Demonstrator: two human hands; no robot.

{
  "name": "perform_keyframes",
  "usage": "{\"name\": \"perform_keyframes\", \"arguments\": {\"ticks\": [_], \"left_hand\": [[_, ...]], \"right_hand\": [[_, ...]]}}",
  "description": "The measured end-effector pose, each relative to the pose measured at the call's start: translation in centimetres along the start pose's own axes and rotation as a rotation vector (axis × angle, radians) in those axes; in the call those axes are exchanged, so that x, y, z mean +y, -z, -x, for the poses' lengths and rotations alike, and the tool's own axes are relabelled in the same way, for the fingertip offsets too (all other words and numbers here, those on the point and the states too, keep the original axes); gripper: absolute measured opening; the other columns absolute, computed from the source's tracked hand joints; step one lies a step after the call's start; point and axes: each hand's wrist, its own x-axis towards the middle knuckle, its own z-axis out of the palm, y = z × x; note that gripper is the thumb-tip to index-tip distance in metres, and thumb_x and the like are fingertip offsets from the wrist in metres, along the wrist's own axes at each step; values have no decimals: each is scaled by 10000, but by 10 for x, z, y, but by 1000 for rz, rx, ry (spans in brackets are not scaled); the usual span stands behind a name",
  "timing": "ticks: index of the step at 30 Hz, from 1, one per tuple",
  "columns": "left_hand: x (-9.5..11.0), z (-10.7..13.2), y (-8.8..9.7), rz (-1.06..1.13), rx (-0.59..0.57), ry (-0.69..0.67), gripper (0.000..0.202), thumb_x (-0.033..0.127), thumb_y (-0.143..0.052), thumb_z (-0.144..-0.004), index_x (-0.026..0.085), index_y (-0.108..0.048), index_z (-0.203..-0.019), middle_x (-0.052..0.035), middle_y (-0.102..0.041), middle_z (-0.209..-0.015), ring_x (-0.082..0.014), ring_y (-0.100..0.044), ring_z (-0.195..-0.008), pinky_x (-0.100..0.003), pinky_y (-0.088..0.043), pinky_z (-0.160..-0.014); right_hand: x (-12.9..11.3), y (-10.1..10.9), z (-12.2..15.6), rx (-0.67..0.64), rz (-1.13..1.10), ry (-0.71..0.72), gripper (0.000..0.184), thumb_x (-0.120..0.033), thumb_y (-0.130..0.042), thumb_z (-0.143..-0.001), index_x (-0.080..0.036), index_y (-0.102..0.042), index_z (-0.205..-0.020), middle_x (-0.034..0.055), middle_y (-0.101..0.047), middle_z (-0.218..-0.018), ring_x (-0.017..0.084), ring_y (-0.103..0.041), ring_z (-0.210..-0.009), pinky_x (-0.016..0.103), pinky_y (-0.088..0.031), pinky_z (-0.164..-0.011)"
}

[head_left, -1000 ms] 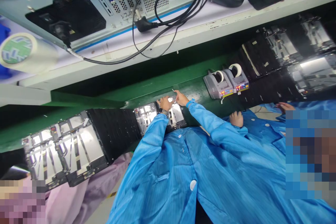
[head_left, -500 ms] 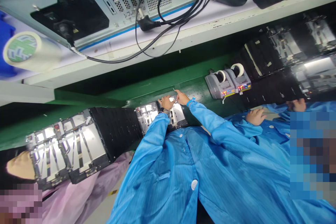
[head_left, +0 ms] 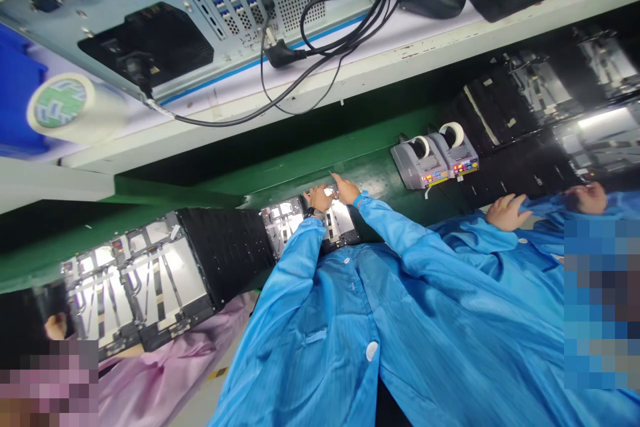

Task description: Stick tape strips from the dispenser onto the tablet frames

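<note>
A black-framed electronic device panel (head_left: 339, 219) with silver plates lies on the green bench in front of me. My left hand (head_left: 319, 198), with a dark band at the wrist, rests palm down across its upper left part, fingers spread. At the panel's upper edge, my right hand (head_left: 346, 190) is closed in a pinch. A thin, light-coloured sliver (head_left: 331, 175) sticks out from its fingertips; its kind is too small to tell. A similar panel (head_left: 284, 223) sits directly to the left, partly behind my left sleeve.
Two grey tape dispensers (head_left: 435, 163) stand to the right. More panels (head_left: 160, 277) lie at left beside a black section (head_left: 225, 250). Co-workers' hands (head_left: 507, 212) are on both sides. Above, a shelf (head_left: 240, 110) bears a computer case (head_left: 150, 47), cables and a tape roll (head_left: 75, 107).
The view has shifted slightly. My hands stay in nearly the same place on the panel. The hands of the co-workers on the left and right have moved.
</note>
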Motion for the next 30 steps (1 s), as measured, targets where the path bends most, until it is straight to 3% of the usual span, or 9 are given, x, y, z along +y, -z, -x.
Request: {"name": "perform_keyframes", "arguments": {"ticks": [4, 7, 12, 15, 21, 23, 26, 28, 30], "left_hand": [[-1, 1, 0, -1, -1, -1, 537, 552, -611, -905, 291, -642, -1373, -124, -634, -1442, -350, -493, -1394, -604, -200, -1230], [-3, -1, -2, 1, 7, -2, 537, 566, -618, -900, 295, -651, -1362, -118, -639, -1440, -352, -495, -1395, -597, -206, -1229], [-8, -8, -6, 1, 7, -13, 563, 608, -621, -891, 284, -663, -1350, -128, -659, -1414, -369, -513, -1375, -610, -236, -1201], [-11, -11, -5, 9, -29, -5, 576, 603, -660, -868, 281, -673, -1346, -142, -673, -1394, -393, -509, -1375, -626, -229, -1189], [-11, -14, -6, 75, -15, -20, 548, 555, -739, -832, 258, -701, -1291, -174, -686, -1352, -422, -514, -1356, -673, -196, -1181], [-12, -12, -4, 144, 43, -38, 526, 502, -753, -832, 230, -698, -1278, -191, -658, -1375, -426, -500, -1371, -671, -192, -1195], [-19, 5, -3, 338, 271, -71, 540, 372, -674, -899, 181, -596, -1398, -207, -507, -1535, -376, -405, -1472, -573, -225, -1244], [-28, 31, -8, 486, 412, -39, 596, 293, -609, -926, 144, -484, -1490, -217, -422, -1590, -336, -340, -1523, -502, -232, -1270], [-38, 65, -18, 607, 436, 39, 664, 266, -610, -915, 118, -407, -1530, -232, -424, -1576, -330, -329, -1532, -481, -219, -1287]], "right_hand": [[26, 10, -9, 67, -122, -163, 1042, -298, -912, -692, -173, -367, -1571, 169, -638, -1309, 310, -664, -1154, 406, -527, -980], [41, 11, -6, 137, -265, -271, 973, -325, -852, -756, -138, -348, -1566, 117, -674, -1164, 264, -669, -1085, 397, -535, -969], [28, -15, 19, 183, -290, -97, 994, -277, -796, -762, -190, -291, -1614, 150, -571, -1346, 271, -629, -1172, 419, -509, -1032], [17, -27, 26, 167, -280, -99, 947, -248, -736, -795, -197, -287, -1627, 164, -555, -1377, 299, -615, -1205, 436, -510, -1030], [13, -23, 22, 130, -248, -76, 931, -244, -712, -820, -189, -276, -1641, 166, -584, -1362, 319, -615, -1204, 438, -523, -1018], [12, -22, 21, 126, -214, -55, 939, -223, -710, -813, -189, -276, -1644, 173, -574, -1382, 331, -614, -1215, 445, -524, -1020], [12, -25, 23, 151, -221, -32, 944, -188, -700, -798, -189, -279, -1642, 183, -563, -1414, 341, -614, -1225, 461, -516, -1039], [15, -33, 29, 204, -298, -78, 913, -197, -687, -808, -179, -294, -1632, 188, -578, -1410, 338, -626, -1209, 478, -507, -1056], [21, -44, 39, 241, -445, -195, 862, -246, -676, -833, -166, -316, -1612, 179, -639, -1329, 316, -663, -1140, 487, -515, -1049]]}}
